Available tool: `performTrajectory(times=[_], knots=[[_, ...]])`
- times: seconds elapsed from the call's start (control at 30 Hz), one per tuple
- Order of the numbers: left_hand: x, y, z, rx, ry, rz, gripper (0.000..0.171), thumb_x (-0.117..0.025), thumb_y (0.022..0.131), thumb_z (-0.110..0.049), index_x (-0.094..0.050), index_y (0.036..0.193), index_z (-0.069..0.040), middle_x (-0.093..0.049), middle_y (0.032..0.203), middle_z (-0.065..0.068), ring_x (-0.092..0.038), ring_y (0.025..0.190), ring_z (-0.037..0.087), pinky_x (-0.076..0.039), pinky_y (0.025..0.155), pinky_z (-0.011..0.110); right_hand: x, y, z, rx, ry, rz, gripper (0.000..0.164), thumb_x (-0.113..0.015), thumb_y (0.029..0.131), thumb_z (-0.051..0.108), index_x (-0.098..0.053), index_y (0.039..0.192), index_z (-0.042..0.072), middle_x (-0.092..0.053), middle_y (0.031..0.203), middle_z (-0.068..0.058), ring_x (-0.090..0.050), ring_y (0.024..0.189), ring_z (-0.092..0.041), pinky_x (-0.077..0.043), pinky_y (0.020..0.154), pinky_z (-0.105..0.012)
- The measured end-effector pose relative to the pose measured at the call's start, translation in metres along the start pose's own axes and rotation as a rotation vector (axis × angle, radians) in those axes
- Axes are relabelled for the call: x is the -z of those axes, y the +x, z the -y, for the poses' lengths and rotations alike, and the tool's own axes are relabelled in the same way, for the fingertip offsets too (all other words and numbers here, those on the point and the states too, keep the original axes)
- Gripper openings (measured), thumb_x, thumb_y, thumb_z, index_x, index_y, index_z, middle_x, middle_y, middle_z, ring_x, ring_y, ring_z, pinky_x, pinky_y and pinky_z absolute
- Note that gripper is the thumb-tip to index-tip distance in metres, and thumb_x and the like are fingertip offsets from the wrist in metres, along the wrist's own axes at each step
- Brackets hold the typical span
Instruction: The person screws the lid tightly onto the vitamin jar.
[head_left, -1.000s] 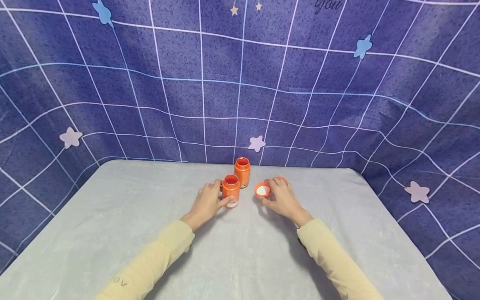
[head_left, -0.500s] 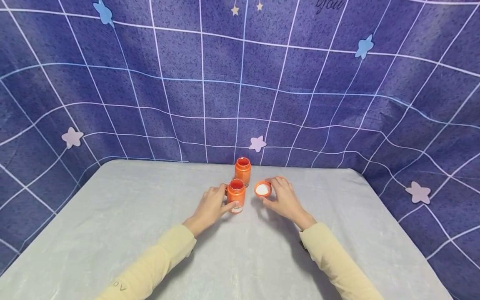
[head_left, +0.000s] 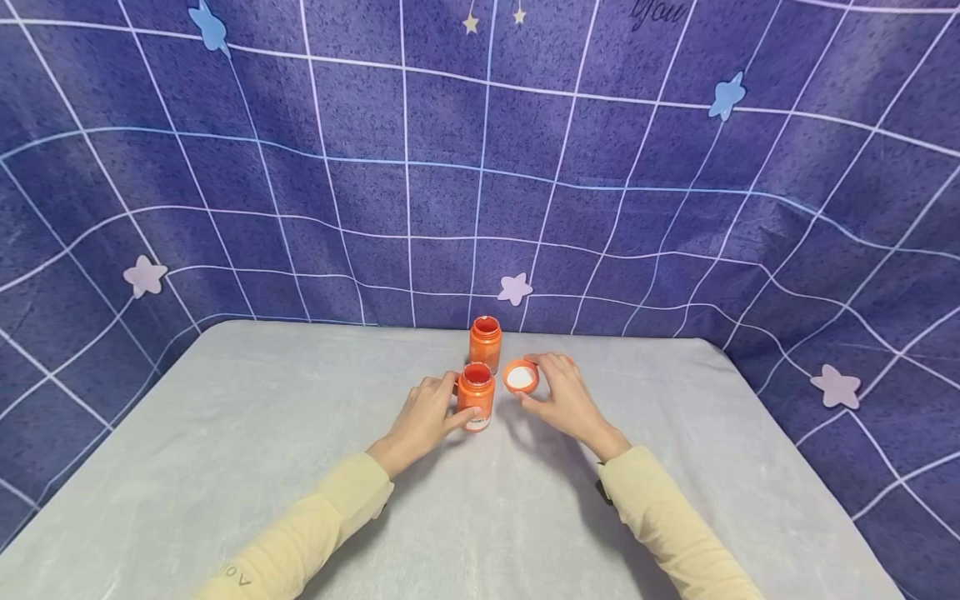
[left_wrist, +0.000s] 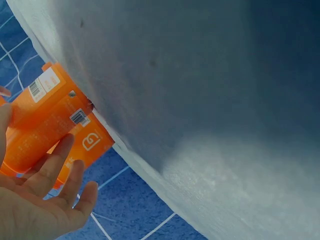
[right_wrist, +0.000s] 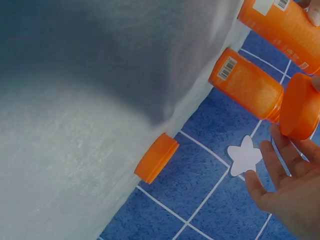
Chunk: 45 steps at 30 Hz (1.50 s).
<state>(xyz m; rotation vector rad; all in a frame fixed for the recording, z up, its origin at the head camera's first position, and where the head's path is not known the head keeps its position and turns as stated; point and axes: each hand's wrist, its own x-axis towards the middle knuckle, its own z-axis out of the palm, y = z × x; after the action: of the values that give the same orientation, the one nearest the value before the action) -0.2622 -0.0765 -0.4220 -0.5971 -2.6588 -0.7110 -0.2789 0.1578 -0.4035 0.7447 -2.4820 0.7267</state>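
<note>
My left hand holds an uncapped orange plastic bottle upright, thumb on its near side and fingers behind. Between the thumb and fingers of my right hand is a round orange cap, its white inner face turned toward the head camera. The cap is just right of the held bottle, near the height of its mouth, with a gap between them. Close behind stands a second orange bottle, also without a cap. Another orange cap lies on the table, mostly hidden behind my right hand in the head view.
A pale grey cloth covers the table. Past its back edge hangs a blue-purple curtain with white grid lines and stars.
The held bottle has moved right and slightly nearer to me, in front of the second bottle. The cap in my right hand has shifted a little left toward it.
</note>
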Motion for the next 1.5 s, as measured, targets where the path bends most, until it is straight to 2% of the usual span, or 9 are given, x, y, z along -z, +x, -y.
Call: performTrajectory(times=[0.4, 0.57, 0.83, 1.23, 1.5], knots=[[-0.001, -0.003, 0.001, -0.024, -0.004, -0.031, 0.051, -0.07, 0.076, -0.043, -0.053, 0.107, -0.006, -0.066, 0.097, 0.009, -0.059, 0.086, 0.027, -0.045, 0.075, 0.045, 0.002, 0.003, 0.007, 0.046, 0.062, -0.013, 0.051, -0.072, 0.073, 0.026, -0.055, 0.117, 0.005, -0.06, 0.108, -0.006, -0.05, 0.107, -0.023, -0.028, 0.1, -0.044], [0.0, -0.003, 0.0, 0.009, -0.011, 0.005, 0.051, -0.07, 0.076, -0.041, -0.053, 0.11, -0.007, -0.066, 0.099, 0.009, -0.059, 0.089, 0.029, -0.044, 0.078, 0.046, 0.001, 0.004, 0.01, 0.061, 0.058, -0.02, 0.051, -0.071, 0.073, 0.027, -0.056, 0.117, 0.007, -0.059, 0.109, -0.005, -0.05, 0.107, -0.022, -0.03, 0.098, -0.043], [0.001, -0.003, 0.001, 0.026, -0.016, 0.037, 0.051, -0.069, 0.076, -0.044, -0.054, 0.111, -0.009, -0.066, 0.099, 0.006, -0.057, 0.088, 0.025, -0.043, 0.077, 0.042, 0.001, 0.007, 0.013, 0.066, 0.076, -0.015, 0.052, -0.072, 0.073, 0.027, -0.056, 0.119, 0.007, -0.059, 0.112, -0.006, -0.05, 0.107, -0.022, -0.037, 0.093, -0.042], [0.002, -0.002, 0.002, 0.023, -0.009, 0.048, 0.052, -0.068, 0.077, -0.044, -0.055, 0.113, -0.009, -0.066, 0.102, 0.006, -0.058, 0.093, 0.027, -0.043, 0.079, 0.044, 0.002, 0.01, 0.015, 0.052, 0.097, -0.01, 0.057, -0.071, 0.074, 0.027, -0.052, 0.122, 0.003, -0.058, 0.114, -0.008, -0.05, 0.109, -0.023, -0.04, 0.093, -0.043], [0.001, -0.002, 0.002, 0.033, -0.024, 0.05, 0.051, -0.068, 0.077, -0.044, -0.055, 0.113, -0.01, -0.066, 0.103, 0.006, -0.058, 0.094, 0.027, -0.043, 0.081, 0.044, 0.002, 0.012, 0.014, 0.044, 0.165, -0.011, 0.053, -0.072, 0.074, 0.024, -0.053, 0.121, 0.006, -0.057, 0.117, -0.007, -0.048, 0.114, -0.022, -0.039, 0.096, -0.043]])
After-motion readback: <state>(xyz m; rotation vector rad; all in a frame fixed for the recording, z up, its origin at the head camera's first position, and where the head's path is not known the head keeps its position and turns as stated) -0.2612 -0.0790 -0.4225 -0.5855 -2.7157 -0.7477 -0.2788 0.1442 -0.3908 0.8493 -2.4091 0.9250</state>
